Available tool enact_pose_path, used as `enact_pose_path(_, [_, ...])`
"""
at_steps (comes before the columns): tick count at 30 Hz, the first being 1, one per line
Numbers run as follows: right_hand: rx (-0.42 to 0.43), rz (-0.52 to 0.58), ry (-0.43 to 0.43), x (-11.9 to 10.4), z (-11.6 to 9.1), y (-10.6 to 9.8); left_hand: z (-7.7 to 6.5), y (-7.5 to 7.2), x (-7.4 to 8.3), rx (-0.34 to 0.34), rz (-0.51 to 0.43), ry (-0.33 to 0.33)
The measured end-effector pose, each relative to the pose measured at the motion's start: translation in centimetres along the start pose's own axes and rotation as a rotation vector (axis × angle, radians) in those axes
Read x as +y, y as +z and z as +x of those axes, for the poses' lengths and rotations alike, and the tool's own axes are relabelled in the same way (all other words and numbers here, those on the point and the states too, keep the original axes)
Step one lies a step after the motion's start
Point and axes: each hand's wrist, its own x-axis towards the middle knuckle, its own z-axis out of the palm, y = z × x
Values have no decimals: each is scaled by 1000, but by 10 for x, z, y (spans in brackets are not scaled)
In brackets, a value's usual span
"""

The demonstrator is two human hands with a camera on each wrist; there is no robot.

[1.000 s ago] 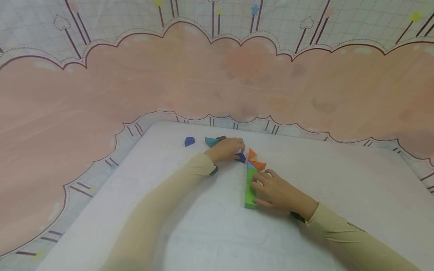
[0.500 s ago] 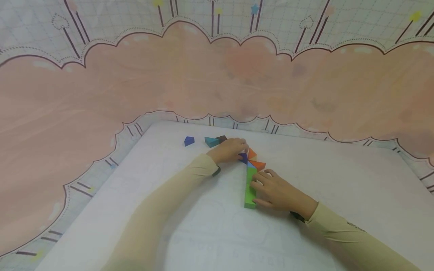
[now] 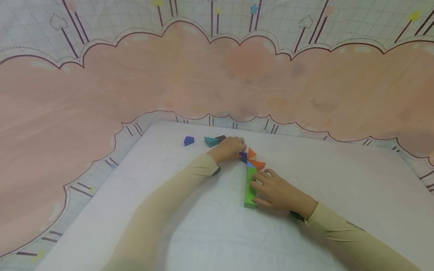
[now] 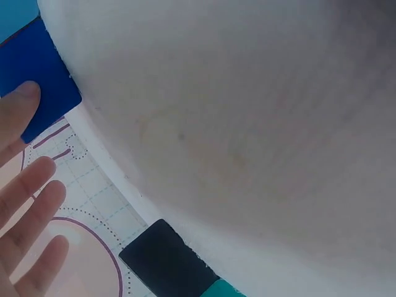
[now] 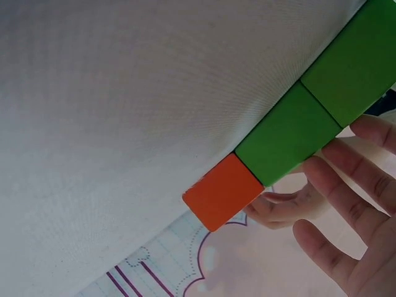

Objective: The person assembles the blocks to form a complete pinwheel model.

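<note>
- Head view: I see the person's left hand point(image 3: 226, 149) toward the far side of the white counter point(image 3: 339, 180), fingers bent at a dark blue block point(image 3: 243, 157). That block lies at the far end of the assembled shapes, on their left, just beside the upper orange triangle point(image 3: 251, 153).
- Head view: nearer me, a light blue triangle point(image 3: 250, 165) sits against the far end of the green bar point(image 3: 249, 186), and a lower orange triangle point(image 3: 259, 165) juts out to its right.
- Head view: the right hand point(image 3: 278, 192) rests its thumb and fingers along the bar's right edge, without wrapping round it.
- Head view: a teal block point(image 3: 211, 142) and a black block point(image 3: 221, 138) lie together by the left hand; a blue block point(image 3: 189, 141) lies further left, apart from them. A patterned cloth point(image 3: 217, 82) spreads beyond.
- Left wrist view: I make out the thumb pressed on the dark blue block, grasping it in a pinch; the other visible fingers splay loosely. The black and teal blocks touch below.
- Right wrist view: the fingers look released, their tips touching the bar's side, where a seam shows. An orange face meets its end.
</note>
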Motion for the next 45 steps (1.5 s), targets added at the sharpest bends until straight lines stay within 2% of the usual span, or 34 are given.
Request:
enact_pose_path(9, [-1,11,4,0,0,-1,2,2,0,5,-1,18])
enact_pose_path(14, [-6,20,11,1,0,0,3,2,-2,-20,-50,-24])
enact_pose_path(17, [-26,22,20,0,0,1,2,1,-14,-34,-100,-83])
enact_pose_path(20, [-38,20,24,0,0,1,-4,2,-32,-8,-115,-139])
enact_pose_path(26, [-20,20,20,0,0,1,-24,1,-64,41,-59,-220])
enact_pose_path(30, [-10,15,13,0,-1,0,-37,2,-77,8,8,-284])
enact_pose_path(34, [-15,15,16,-1,0,-1,-48,5,-85,-44,28,-347])
enact_pose_path(41, [-12,12,11,-1,0,1,-53,9,-89,-38,79,-333])
enact_pose_path(45, [-12,11,13,-2,0,1,-55,6,-86,-42,46,-314])
